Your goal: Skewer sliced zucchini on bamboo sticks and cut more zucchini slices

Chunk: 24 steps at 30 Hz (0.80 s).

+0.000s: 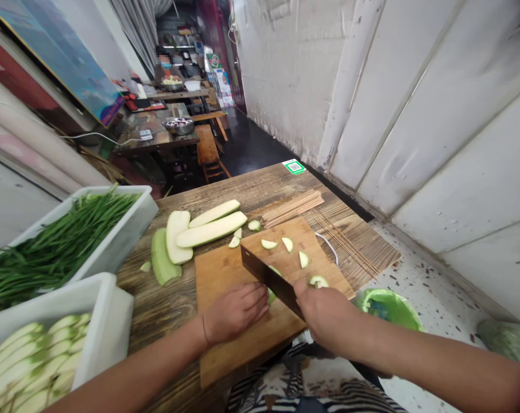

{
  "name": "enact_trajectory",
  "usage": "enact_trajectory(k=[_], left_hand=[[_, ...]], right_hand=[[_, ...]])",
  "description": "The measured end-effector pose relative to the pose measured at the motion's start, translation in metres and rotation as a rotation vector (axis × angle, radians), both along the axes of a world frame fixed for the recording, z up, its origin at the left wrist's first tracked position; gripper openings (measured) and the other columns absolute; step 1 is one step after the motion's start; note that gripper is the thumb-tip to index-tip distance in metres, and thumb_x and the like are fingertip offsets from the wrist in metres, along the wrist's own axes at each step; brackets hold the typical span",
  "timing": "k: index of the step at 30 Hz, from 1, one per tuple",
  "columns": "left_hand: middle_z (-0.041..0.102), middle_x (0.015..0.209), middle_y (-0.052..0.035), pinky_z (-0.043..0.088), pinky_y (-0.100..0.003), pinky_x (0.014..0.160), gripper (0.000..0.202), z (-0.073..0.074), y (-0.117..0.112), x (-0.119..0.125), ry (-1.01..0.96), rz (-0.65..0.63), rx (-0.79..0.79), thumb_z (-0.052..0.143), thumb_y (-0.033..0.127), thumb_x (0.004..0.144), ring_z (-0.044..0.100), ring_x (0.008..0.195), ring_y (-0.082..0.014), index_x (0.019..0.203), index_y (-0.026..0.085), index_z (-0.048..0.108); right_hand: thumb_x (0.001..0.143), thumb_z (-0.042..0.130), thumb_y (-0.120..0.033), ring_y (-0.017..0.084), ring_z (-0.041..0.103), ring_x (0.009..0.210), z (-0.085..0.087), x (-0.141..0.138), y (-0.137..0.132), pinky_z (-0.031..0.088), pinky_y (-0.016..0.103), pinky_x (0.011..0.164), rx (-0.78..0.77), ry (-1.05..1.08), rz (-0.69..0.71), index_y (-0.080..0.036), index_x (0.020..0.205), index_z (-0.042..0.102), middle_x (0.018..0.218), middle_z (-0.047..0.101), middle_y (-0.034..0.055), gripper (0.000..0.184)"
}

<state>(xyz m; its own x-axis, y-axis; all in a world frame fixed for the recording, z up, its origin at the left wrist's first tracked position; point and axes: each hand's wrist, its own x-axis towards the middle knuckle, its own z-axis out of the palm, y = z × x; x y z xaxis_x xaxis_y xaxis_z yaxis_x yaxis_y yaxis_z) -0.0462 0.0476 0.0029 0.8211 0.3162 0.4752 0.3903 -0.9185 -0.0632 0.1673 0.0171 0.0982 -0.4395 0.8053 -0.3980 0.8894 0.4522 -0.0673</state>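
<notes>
1. While a piece of squash (272, 295) is pinned on the cutting board (225, 275) under the curled fingers of the left hand (236, 312), the handle of a knife (262, 272) is gripped firmly in the right hand (324, 312).
2. The left fingertips are held just beside the knife, presumably so that the piece is kept from slipping; much of it is hidden.
3. Half-round slices (287, 245) are scattered over the far right part of the board, probably where the knife is least hindered by them.
4. Long squash pieces (212, 229) are laid on the table (251, 180) beyond the board's far left corner, seemingly for easy reach. A bundle of skewers (297, 207) is set by the far edge.
5. Long green stalks (62, 235) are heaped in the farther white tub (117, 238); in the nearer white tub (113, 321), cut squash (23, 350) is stacked in rows.
6. A green bucket (404, 315) is placed below the table on the right; something bluish is held in it, but what cannot be told.
7. On a back table, a metal bowl (180, 129) is filled with purple-and-white food.
</notes>
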Motion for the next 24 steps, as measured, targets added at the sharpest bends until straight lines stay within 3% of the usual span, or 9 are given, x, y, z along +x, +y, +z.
enact_trajectory(k=[5,9,12,16,24], left_hand=[[0.063,0.098,-0.011,0.05,-0.03,0.082,0.027,0.012,-0.001,-0.012,0.157,-0.002,-0.106,0.051,0.024,0.083,0.058,0.093,-0.0197,0.106,0.011,0.055],[0.054,0.118,-0.0168,0.046,-0.033,0.089,0.054,0.024,0.004,-0.015,0.437,-0.019,-0.322,0.058,0.039,0.076,0.051,0.108,-0.0264,0.119,0.008,0.049],[0.048,0.127,-0.0176,0.043,-0.033,0.093,0.054,0.03,0.004,-0.015,0.536,-0.014,-0.348,0.056,0.033,0.077,0.046,0.115,-0.0283,0.123,0.008,0.045],[0.049,0.127,-0.0141,0.041,-0.032,0.092,0.04,0.031,0.0,-0.014,0.512,0.006,-0.323,0.035,0.011,0.083,0.044,0.118,-0.0239,0.122,0.011,0.046],[0.056,0.12,-0.0116,0.042,-0.029,0.088,0.04,0.025,-0.005,-0.012,0.396,0.08,-0.372,0.028,0.013,0.086,0.052,0.11,-0.0198,0.12,0.014,0.047]], right_hand=[[0.069,0.048,-0.001,0.027,0.067,0.062,0.002,0.006,0.006,0.045,0.028,0.048,0.07,0.0,0.025,-0.005,0.103,0.05,0.065,0.068,0.011,0.034],[0.066,0.052,-0.003,0.025,0.066,0.057,0.011,0.007,-0.003,0.043,0.026,0.045,0.103,-0.024,0.041,-0.007,0.1,0.051,0.061,0.067,0.01,0.034],[0.065,0.053,-0.003,0.025,0.066,0.055,0.016,0.005,-0.01,0.041,0.026,0.044,0.124,-0.043,0.061,-0.007,0.1,0.052,0.061,0.067,0.0093,0.036],[0.066,0.051,-0.002,0.026,0.065,0.053,0.019,0.003,-0.013,0.04,0.027,0.042,0.113,-0.051,0.068,-0.008,0.096,0.052,0.058,0.066,0.0086,0.03],[0.065,0.054,-0.002,0.026,0.066,0.052,0.02,0.002,-0.014,0.041,0.027,0.041,0.045,-0.041,0.071,-0.008,0.095,0.053,0.059,0.066,0.0083,0.031]])
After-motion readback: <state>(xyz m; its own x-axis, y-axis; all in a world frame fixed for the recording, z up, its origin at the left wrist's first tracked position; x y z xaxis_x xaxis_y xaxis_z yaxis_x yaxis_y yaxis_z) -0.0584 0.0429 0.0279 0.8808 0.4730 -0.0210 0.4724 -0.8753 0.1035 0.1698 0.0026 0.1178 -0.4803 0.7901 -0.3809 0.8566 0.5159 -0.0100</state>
